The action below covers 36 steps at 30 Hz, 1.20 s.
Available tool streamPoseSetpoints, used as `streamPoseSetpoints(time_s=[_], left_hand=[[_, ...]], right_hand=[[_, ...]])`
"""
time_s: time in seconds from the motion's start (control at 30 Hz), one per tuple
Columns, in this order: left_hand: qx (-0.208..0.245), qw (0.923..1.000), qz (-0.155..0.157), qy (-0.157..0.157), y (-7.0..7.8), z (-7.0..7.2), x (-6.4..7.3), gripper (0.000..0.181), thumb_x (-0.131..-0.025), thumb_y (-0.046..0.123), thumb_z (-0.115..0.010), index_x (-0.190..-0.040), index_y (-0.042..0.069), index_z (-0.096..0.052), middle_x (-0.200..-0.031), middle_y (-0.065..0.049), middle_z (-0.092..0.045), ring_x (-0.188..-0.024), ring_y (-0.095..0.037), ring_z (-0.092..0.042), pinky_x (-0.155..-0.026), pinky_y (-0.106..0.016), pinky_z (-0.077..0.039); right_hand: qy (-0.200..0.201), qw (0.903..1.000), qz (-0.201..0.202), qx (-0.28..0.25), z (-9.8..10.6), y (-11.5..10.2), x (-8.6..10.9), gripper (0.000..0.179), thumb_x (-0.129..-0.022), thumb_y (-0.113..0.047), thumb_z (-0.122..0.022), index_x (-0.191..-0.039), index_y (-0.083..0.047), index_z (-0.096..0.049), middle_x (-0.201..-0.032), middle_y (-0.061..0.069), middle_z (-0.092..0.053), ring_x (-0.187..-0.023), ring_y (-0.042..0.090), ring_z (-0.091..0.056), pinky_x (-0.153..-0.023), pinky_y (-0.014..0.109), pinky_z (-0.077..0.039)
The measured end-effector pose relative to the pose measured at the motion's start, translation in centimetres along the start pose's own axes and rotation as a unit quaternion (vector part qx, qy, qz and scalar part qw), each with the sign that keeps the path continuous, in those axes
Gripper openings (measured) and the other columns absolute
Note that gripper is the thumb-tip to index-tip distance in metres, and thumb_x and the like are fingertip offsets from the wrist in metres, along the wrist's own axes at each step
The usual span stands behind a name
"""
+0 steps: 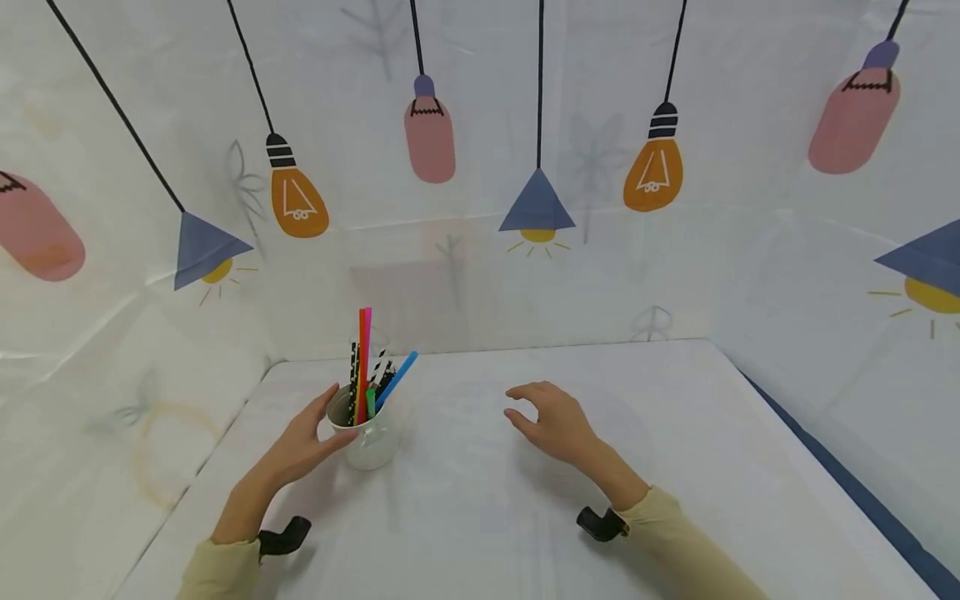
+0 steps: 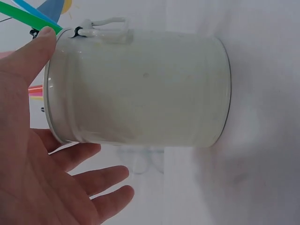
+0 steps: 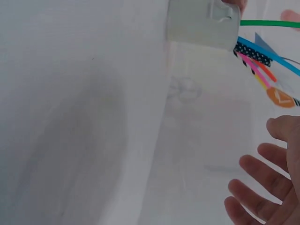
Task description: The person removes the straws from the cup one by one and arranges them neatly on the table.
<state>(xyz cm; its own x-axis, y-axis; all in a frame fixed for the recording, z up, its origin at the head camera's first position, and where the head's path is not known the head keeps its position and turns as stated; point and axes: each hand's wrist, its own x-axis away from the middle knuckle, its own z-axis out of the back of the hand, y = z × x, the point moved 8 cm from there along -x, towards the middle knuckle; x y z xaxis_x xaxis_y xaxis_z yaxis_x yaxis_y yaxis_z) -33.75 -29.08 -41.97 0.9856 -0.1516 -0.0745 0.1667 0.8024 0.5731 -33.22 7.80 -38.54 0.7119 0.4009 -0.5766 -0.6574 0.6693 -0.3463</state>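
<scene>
A white metal pail (image 1: 375, 448) stands on the left part of the table, upright, with a small handle fitting on its side in the left wrist view. Several drinking straws (image 1: 364, 358) poke out of it: orange, pink, blue, green and black-patterned ones. My left hand (image 1: 296, 448) grips the pail at its rim, thumb on one side and index finger on the other; the remaining fingers (image 2: 103, 180) spread away from its wall. Over the table to the right, my right hand (image 1: 555, 425) hovers with loosely bent fingers and nothing in them, apart from the pail.
The white table (image 1: 465, 517) runs back to a pale cloth wall (image 1: 480, 283) printed with hanging lamps. Similar cloth hangs at both sides. Each wrist wears a black camera mount, such as the right one (image 1: 600, 525).
</scene>
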Motion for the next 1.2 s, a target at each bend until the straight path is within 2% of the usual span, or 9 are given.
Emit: streamPoseSetpoints(time_s=[0.17, 0.4, 0.63, 0.87, 1.1, 1.2], left_hand=[[0.041, 0.9990, 0.011, -0.011, 0.1, -0.4, -0.3, 0.096, -0.090, 0.056, -0.060, -0.155, 0.005, -0.011, -0.154, -0.027, -0.021, -0.128, -0.053, -0.038, -0.096, -0.062, -0.040], [0.098, 0.9951, 0.007, 0.006, -0.1, -0.5, -0.4, 0.095, -0.087, 0.050, -0.068, -0.154, 0.006, -0.017, -0.153, -0.025, -0.024, -0.120, -0.047, -0.050, -0.090, -0.052, -0.049], [0.108, 0.9938, 0.003, 0.029, 0.1, -0.7, -0.6, 0.094, -0.084, 0.049, -0.073, -0.151, 0.007, -0.022, -0.151, -0.023, -0.029, -0.113, -0.040, -0.055, -0.086, -0.048, -0.052], [0.105, 0.9935, 0.001, 0.044, 1.1, -1.1, -0.6, 0.093, -0.082, 0.048, -0.075, -0.149, 0.006, -0.025, -0.149, -0.022, -0.033, -0.112, -0.038, -0.054, -0.086, -0.047, -0.052], [0.114, 0.9916, -0.017, 0.059, 1.8, -1.5, -0.4, 0.092, -0.081, 0.045, -0.077, -0.147, 0.005, -0.026, -0.147, -0.020, -0.036, -0.127, -0.044, -0.042, -0.096, -0.055, -0.044], [0.121, 0.9907, -0.027, 0.056, 2.0, -1.6, -0.5, 0.092, -0.082, 0.045, -0.077, -0.147, 0.004, -0.025, -0.148, -0.021, -0.035, -0.128, -0.044, -0.041, -0.097, -0.056, -0.042]], right_hand=[[-0.001, 0.9991, 0.035, -0.025, -1.2, -1.9, -1.6, 0.024, -0.089, -0.024, -0.072, -0.110, -0.012, -0.071, -0.108, -0.002, -0.070, -0.101, 0.015, -0.063, -0.081, 0.033, -0.053], [-0.003, 0.9979, 0.039, -0.053, -2.8, -4.0, -4.2, 0.025, -0.091, -0.027, -0.070, -0.112, -0.012, -0.071, -0.109, -0.003, -0.070, -0.101, 0.012, -0.063, -0.081, 0.029, -0.052], [-0.008, 0.9946, 0.038, -0.096, -3.7, -6.7, -6.5, 0.029, -0.092, -0.028, -0.069, -0.115, -0.010, -0.070, -0.110, 0.000, -0.070, -0.100, 0.015, -0.064, -0.075, 0.028, -0.054], [-0.007, 0.9906, 0.039, -0.131, -4.6, -8.6, -7.4, 0.030, -0.093, -0.030, -0.068, -0.114, -0.009, -0.069, -0.110, 0.001, -0.070, -0.098, 0.014, -0.064, -0.076, 0.028, -0.054], [-0.011, 0.9902, 0.044, -0.132, -5.5, -9.7, -7.5, 0.028, -0.093, -0.029, -0.068, -0.113, -0.010, -0.071, -0.109, -0.002, -0.071, -0.095, 0.009, -0.064, -0.074, 0.018, -0.051], [-0.009, 0.9897, 0.052, -0.133, -5.7, -10.0, -7.6, 0.026, -0.091, -0.026, -0.071, -0.112, -0.010, -0.071, -0.107, -0.002, -0.071, -0.094, 0.008, -0.064, -0.073, 0.017, -0.050]])
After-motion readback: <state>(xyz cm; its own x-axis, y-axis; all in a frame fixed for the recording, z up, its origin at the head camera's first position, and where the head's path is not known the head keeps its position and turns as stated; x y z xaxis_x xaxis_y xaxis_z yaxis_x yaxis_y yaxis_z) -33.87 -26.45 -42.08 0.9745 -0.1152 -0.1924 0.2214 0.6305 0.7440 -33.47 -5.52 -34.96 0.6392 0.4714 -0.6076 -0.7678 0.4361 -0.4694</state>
